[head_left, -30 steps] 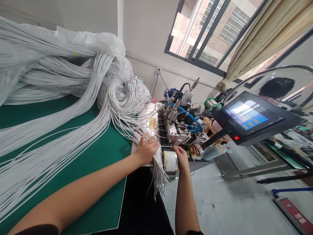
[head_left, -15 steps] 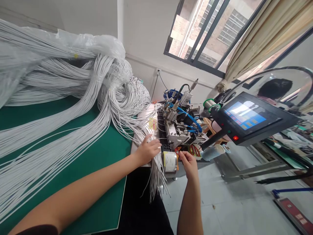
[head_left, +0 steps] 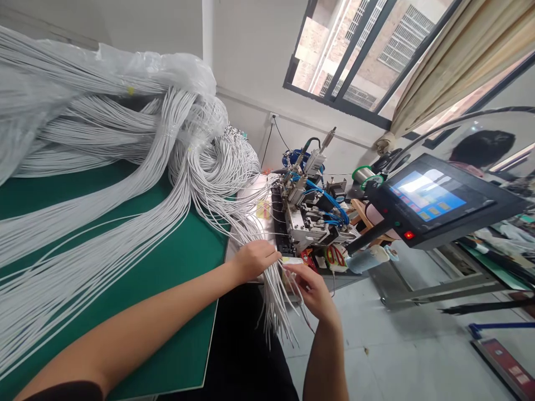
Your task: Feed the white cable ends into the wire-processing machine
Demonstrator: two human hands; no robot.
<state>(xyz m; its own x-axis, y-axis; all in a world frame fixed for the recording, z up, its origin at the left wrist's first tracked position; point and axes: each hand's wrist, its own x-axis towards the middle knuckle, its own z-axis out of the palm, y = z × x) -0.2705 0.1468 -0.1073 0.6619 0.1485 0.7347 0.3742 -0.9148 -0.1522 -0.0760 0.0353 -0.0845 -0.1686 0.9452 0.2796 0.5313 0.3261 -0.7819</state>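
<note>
Long white cables (head_left: 125,184) lie in thick bundles across the green mat (head_left: 184,262), and their ends hang over the bench edge in a loose tuft (head_left: 278,303). My left hand (head_left: 254,259) rests on the tuft by the edge, fingers curled round some of the cables. My right hand (head_left: 311,289) is just right of it, fingers pinched on a few thin cable ends. Behind both hands stands a small machine (head_left: 309,217) with blue hoses and metal parts.
A black touchscreen panel (head_left: 430,200) with a red lit button juts out on an arm at the right. Clear plastic wrap (head_left: 159,64) covers the cable pile. Another person's head shows at the far right. A window and a curtain are behind.
My right hand has drawn back from the machine's front down to the hanging cable ends and taken hold of a few. My left hand has closed on the bundle.
</note>
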